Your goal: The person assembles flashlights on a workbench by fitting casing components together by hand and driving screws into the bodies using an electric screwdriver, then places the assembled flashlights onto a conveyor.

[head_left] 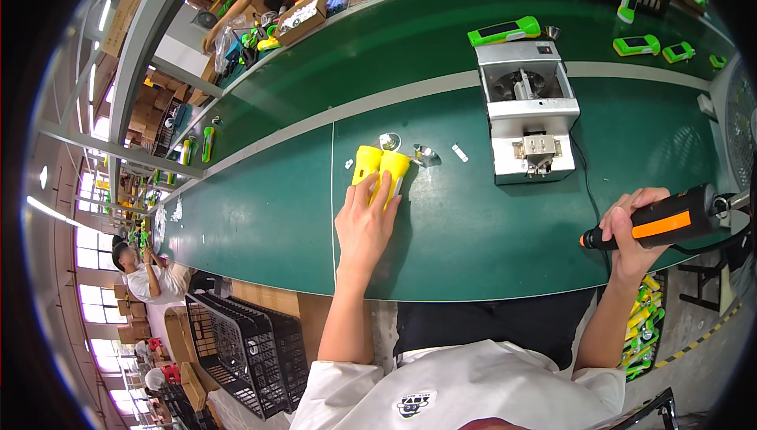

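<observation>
Green workbench (260, 201) all around. At 11 o'clock from the torso (489, 383), rests left hand (365, 229) on two yellow housings (366, 160) lying side by side, fingers spread across both; cannot tell how firmly gripped. At 2 o'clock, holds black-and-orange power driver (672, 217) with right hand (631, 234) curled around, nose toward 9 o'clock. Could slip or part under uneven finger pressure; could scratch if struck off-line; could knock away round reflector (389, 142), just beyond at 12 o'clock, through a forward nudge.
</observation>
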{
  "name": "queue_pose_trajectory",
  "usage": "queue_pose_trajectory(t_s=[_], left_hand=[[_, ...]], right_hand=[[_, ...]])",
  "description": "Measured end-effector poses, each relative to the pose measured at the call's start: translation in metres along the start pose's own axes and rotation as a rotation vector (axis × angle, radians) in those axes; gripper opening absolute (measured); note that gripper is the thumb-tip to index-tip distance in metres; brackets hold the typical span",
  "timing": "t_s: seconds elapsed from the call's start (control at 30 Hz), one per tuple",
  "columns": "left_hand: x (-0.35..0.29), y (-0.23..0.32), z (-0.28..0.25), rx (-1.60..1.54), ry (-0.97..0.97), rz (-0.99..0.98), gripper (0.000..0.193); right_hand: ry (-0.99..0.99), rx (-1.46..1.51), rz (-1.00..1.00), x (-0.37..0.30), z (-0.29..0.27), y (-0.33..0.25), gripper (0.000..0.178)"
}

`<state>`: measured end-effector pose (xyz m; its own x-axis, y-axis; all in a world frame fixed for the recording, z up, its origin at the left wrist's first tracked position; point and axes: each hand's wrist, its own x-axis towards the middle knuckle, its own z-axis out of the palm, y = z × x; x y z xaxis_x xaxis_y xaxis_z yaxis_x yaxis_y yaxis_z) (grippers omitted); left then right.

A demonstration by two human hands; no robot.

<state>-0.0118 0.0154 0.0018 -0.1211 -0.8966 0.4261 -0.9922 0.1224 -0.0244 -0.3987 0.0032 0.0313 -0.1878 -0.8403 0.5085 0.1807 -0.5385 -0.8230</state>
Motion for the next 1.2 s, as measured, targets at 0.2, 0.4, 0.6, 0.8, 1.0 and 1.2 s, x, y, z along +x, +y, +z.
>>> queue_pose_trajectory(t_s=[0.2,0.4,0.6,0.8,1.0,1.2], left_hand=[[-0.004,0.012,-0.008,-0.068,-0.015,-0.101,0.052],[-0.012,0.017,-0.005,-0.182,-0.026,-0.242,0.057],[-0.023,0.015,-0.012,-0.298,0.055,-0.23,0.054],[-0.037,0.005,-0.035,-0.48,-0.017,-0.15,0.061],[-0.036,0.017,-0.036,-0.662,-0.13,0.07,0.059],[-0.03,0.051,-0.027,-0.495,-0.214,0.365,0.063]], right_hand=[[-0.04,-0.013,0.006,0.004,0.006,0.007,0.036],[-0.129,0.242,0.006,0.008,0.003,0.018,0.064],[-0.158,0.154,-0.025,0.018,0.001,0.01,0.059],[-0.129,0.14,-0.065,0.026,0.008,0.009,0.044],[-0.213,0.273,0.129,0.029,0.01,0.001,0.037],[-0.278,0.366,0.113,0.028,0.01,0.0,0.038]])
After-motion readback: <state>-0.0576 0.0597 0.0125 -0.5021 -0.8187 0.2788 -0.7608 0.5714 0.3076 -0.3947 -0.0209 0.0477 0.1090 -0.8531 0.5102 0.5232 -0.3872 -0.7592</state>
